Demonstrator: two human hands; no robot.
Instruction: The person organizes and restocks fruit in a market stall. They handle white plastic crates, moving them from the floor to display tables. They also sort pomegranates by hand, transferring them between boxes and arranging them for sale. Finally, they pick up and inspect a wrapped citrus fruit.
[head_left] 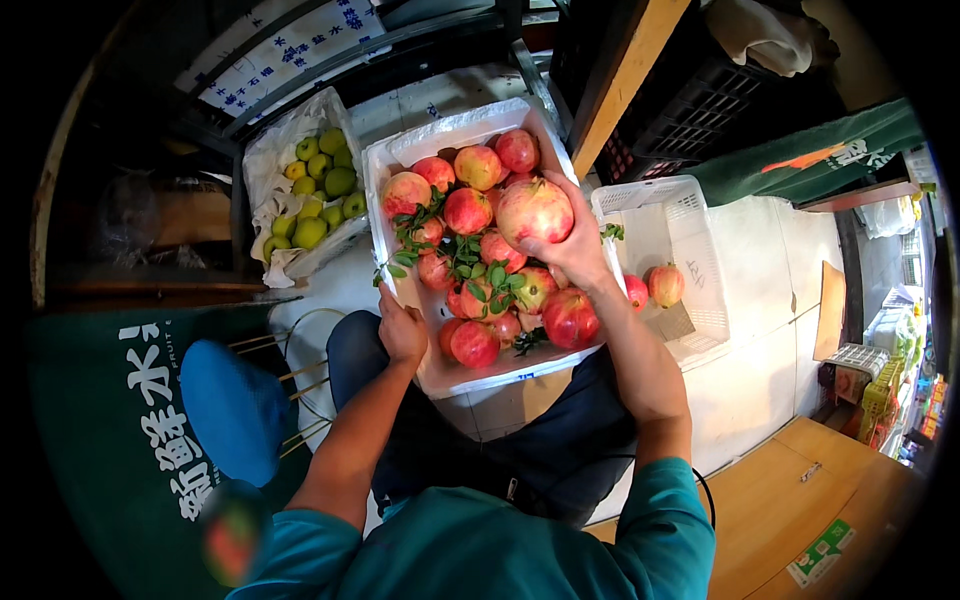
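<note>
A white foam box (500,382) full of red and yellow pomegranates with green leafy sprigs (480,270) stands between my knees. My right hand (580,250) is closed round a large pale pink pomegranate (535,212), above the box's right side. At the box's left wall, my left hand (402,332) grips the edge, its fingers partly hidden. A small leaf shows by its fingertips. Right of the foam box, a white plastic basket (712,300) holds a few pomegranates (666,285), partly covered by my right forearm.
Green fruit (338,180) fills a paper-lined box (310,265) at the left. A blue seat or hat-like object (232,410) lies beside my left arm. A wooden post (625,85) rises behind the basket, near black crates (690,110). A wooden cabinet (810,500) stands at the lower right.
</note>
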